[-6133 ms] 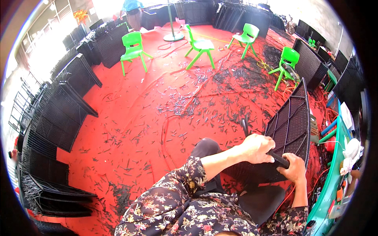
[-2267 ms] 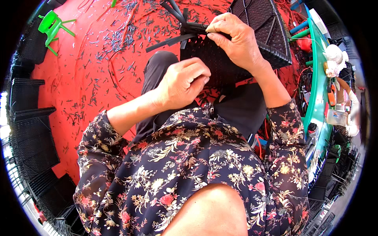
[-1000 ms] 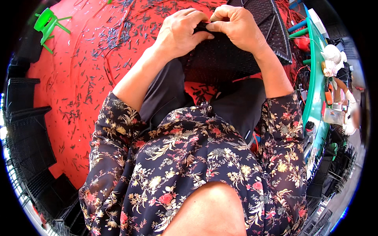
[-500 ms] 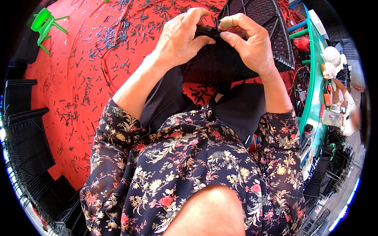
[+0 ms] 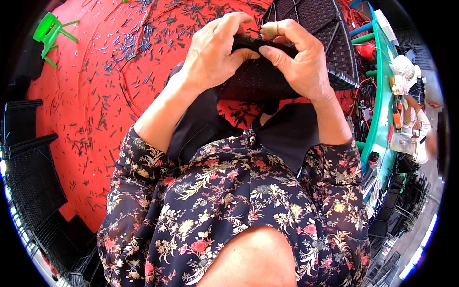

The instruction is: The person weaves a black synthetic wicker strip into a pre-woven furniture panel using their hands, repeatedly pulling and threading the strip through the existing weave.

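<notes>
Seen from above, a seated person in a dark blouse printed with red and cream flowers (image 5: 229,210) fills the lower half of the view, with dark trousers (image 5: 282,131) over the knees. Both bare forearms reach forward and meet above the lap. The left hand (image 5: 215,52) is closed, its fingers curled over the top edge of a black woven plastic-wicker panel (image 5: 258,81) that stands on the knees. The right hand (image 5: 299,60) is closed too, thumb and fingers pinching a flat black weaving strip (image 5: 253,43) against that same edge, just beside the left hand's fingertips. The panel stretches away behind the hands toward the upper right. Under it lies a red floor (image 5: 95,95) strewn with short dark strip offcuts (image 5: 124,43). To the right runs a teal table edge (image 5: 382,105) with small tools. Black woven frames (image 5: 28,162) are stacked along the left, and a green plastic chair (image 5: 50,33) stands far off at the upper left.
</notes>
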`<action>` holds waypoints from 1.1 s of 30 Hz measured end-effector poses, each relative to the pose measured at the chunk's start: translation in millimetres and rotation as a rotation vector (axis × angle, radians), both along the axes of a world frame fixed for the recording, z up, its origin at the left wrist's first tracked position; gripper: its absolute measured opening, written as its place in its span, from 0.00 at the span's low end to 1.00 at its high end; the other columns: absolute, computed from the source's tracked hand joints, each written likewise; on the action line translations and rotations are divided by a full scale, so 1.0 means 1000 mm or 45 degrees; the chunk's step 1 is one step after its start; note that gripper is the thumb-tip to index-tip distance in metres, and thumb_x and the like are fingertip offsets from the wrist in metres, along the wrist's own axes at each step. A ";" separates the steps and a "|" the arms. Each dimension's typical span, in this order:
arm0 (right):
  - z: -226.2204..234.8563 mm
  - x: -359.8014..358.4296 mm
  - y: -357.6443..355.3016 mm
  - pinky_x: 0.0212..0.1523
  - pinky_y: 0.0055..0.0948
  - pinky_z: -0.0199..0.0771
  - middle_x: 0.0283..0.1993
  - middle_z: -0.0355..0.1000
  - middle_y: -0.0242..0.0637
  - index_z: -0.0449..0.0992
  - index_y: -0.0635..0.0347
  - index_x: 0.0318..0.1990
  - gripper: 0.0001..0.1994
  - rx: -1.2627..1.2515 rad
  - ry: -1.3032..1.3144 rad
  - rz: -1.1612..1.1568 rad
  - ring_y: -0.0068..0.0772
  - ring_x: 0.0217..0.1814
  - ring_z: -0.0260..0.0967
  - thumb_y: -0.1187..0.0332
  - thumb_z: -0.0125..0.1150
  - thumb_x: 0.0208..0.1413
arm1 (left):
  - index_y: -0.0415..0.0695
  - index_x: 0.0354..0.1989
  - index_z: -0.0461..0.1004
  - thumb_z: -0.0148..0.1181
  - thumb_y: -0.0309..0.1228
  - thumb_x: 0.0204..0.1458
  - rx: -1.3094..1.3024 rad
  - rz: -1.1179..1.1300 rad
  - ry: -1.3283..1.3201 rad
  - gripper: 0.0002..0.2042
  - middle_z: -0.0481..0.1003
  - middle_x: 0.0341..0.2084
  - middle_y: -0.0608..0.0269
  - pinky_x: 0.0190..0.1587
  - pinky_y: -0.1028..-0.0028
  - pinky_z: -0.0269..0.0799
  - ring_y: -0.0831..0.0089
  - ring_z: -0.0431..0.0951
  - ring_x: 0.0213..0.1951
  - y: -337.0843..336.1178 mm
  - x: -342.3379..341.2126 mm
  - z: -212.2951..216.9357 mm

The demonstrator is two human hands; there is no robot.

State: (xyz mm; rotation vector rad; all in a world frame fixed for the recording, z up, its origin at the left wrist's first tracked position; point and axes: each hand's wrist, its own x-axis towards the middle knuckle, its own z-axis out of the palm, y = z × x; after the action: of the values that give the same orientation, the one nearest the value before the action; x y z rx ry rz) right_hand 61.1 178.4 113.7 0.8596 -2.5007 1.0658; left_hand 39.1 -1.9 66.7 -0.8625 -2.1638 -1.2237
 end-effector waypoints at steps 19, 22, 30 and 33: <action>-0.002 0.036 -0.002 0.37 0.36 0.69 0.34 0.70 0.39 0.72 0.60 0.39 0.17 0.253 0.323 -0.157 0.42 0.37 0.69 0.70 0.65 0.38 | 0.39 0.44 0.69 0.70 0.28 0.30 0.011 -0.044 0.101 0.27 0.73 0.31 0.57 0.37 0.66 0.68 0.60 0.73 0.31 -0.015 0.028 0.007; 0.000 0.038 -0.006 0.38 0.35 0.68 0.35 0.70 0.39 0.72 0.60 0.41 0.19 0.132 0.324 -0.159 0.42 0.38 0.69 0.69 0.66 0.37 | 0.39 0.43 0.69 0.70 0.28 0.29 0.020 -0.027 0.098 0.27 0.74 0.32 0.57 0.36 0.66 0.68 0.60 0.74 0.30 -0.016 0.033 0.008; 0.011 0.029 -0.024 0.39 0.32 0.70 0.40 0.69 0.41 0.74 0.64 0.33 0.13 0.270 0.376 -0.018 0.41 0.41 0.69 0.74 0.67 0.37 | 0.40 0.46 0.67 0.68 0.24 0.28 -0.073 -0.042 0.044 0.29 0.73 0.34 0.57 0.39 0.67 0.69 0.61 0.74 0.35 -0.016 0.034 0.016; 0.009 0.030 -0.020 0.37 0.33 0.69 0.34 0.69 0.39 0.73 0.64 0.25 0.10 0.250 0.532 0.100 0.40 0.40 0.69 0.77 0.66 0.31 | 0.43 0.51 0.66 0.68 0.22 0.28 -0.137 -0.067 -0.012 0.33 0.72 0.33 0.58 0.41 0.68 0.70 0.61 0.74 0.37 -0.015 0.031 0.020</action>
State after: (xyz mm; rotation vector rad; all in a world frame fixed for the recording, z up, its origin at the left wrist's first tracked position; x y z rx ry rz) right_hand 90.7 158.8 122.2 1.1130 -2.2518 0.5886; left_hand 70.6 -17.0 86.9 -0.9658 -2.2450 -1.1466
